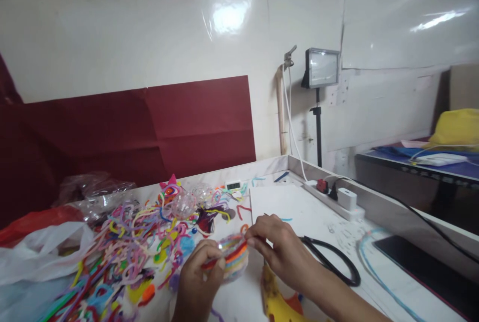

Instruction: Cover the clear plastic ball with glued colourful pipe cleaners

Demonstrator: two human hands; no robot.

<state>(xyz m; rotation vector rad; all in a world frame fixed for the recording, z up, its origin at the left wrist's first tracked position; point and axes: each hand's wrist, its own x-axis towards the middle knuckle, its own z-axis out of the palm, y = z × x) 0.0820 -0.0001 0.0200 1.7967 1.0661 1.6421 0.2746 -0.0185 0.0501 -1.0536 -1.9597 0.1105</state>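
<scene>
A small round piece of coiled fuzzy stems (235, 261), striped red, orange, blue and pale, is held up over the white table. My left hand (202, 274) pinches its left side between thumb and fingers. At its upper right edge, my right hand (275, 242) is closed, thumb and index finger together near an orange curled end (244, 229). Part of the piece is hidden behind my left fingers. Below my right hand lies a yellow object with dark spots (279, 299).
A tangled heap of colourful fuzzy stems (127, 247) and plastic bags (45, 252) fills the left. Black-handled scissors (333, 257), a dark phone (426, 272) and a power strip (337, 202) are at right. Behind stands a lamp (323, 67). A small digital display (233, 185) sits near the back edge.
</scene>
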